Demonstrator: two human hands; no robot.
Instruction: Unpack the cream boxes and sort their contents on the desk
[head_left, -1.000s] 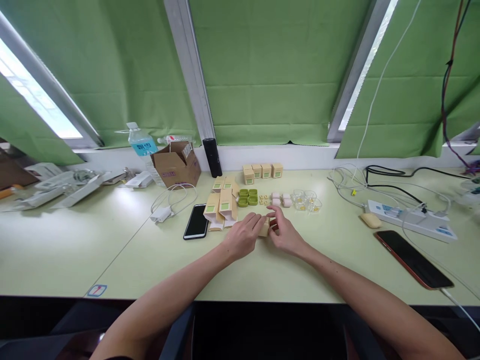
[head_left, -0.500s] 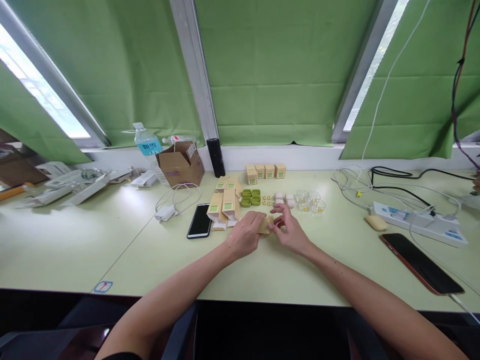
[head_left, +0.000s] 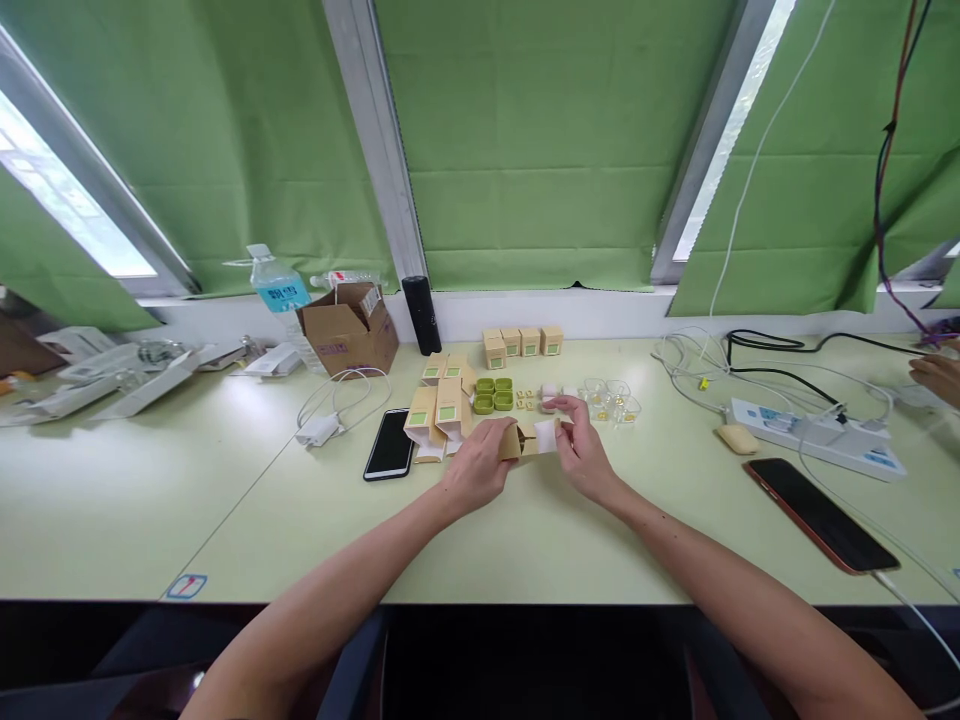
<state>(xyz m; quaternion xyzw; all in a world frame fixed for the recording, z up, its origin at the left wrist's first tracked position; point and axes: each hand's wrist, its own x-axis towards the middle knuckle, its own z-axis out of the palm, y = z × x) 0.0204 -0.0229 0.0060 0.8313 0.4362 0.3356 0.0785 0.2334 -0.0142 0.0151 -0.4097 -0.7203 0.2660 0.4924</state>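
Between my hands, just above the table, is a small kraft cardboard box point(head_left: 511, 442) with its flap open to the right, white on the inside. My left hand point(head_left: 480, 460) is closed around the box's body. The fingers of my right hand point(head_left: 586, 452) pinch the edge of the flap. Beyond my hands stand green square cups point(head_left: 493, 395), tiny gold pieces point(head_left: 525, 399), white-pink blocks point(head_left: 550, 392) partly hidden by my right fingers, and clear plastic cups point(head_left: 611, 398). Left of them are several open kraft boxes point(head_left: 450, 408).
A row of closed small boxes point(head_left: 523, 343) stands at the back. At left are a black phone point(head_left: 390, 444), a white charger point(head_left: 319, 430) and a brown carton point(head_left: 349, 335). On the right lie a power strip point(head_left: 817, 440), cables and another phone point(head_left: 821, 513). Another person's hand point(head_left: 937, 375) shows at the right edge.
My right hand has pulled the box's flap open, showing its white inside and the box's opening. My left hand keeps its hold. Another person's hand has come further into view at right.
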